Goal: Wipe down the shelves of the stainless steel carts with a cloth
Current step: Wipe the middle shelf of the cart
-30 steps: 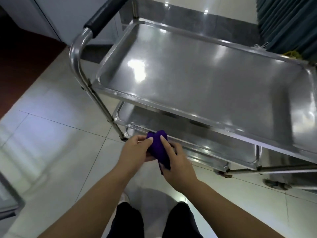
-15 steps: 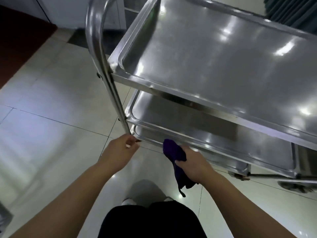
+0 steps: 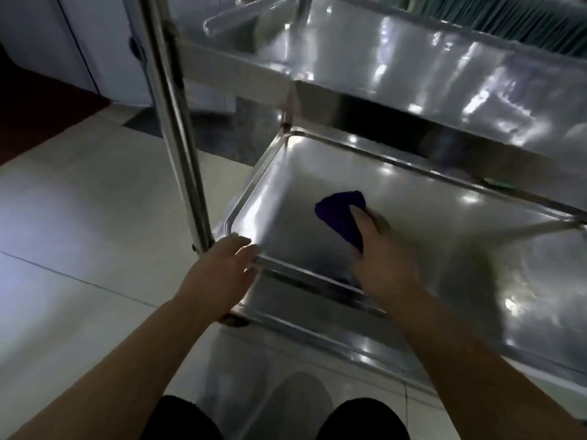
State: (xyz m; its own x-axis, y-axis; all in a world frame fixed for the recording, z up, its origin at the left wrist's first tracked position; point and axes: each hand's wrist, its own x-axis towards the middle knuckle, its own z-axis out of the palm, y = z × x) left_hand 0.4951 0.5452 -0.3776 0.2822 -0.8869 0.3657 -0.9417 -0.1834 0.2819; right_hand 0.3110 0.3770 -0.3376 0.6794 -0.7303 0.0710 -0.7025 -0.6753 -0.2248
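Note:
A stainless steel cart fills the view, with a top shelf (image 3: 413, 58), a middle shelf (image 3: 286, 192) and a lower shelf (image 3: 317, 315) beneath. A purple cloth (image 3: 336, 214) lies bunched on the middle shelf near its left end. My right hand (image 3: 378, 252) grips the cloth and holds it against the shelf surface. My left hand (image 3: 222, 271) rests with relaxed fingers on the near left corner rim of the middle shelf, beside the cart's upright post (image 3: 178, 128).
Pale floor tiles (image 3: 79, 223) spread to the left of the cart. A white cabinet (image 3: 95, 42) stands at the back left beside a dark red floor patch (image 3: 38, 122). Teal curtain folds (image 3: 508, 17) hang at the top right. My dark-clad knees (image 3: 187, 420) show at the bottom.
My head has dropped lower and closer to the cart. My right hand carried the cloth from outside the front rim onto the middle shelf. My left hand moved to the shelf's corner.

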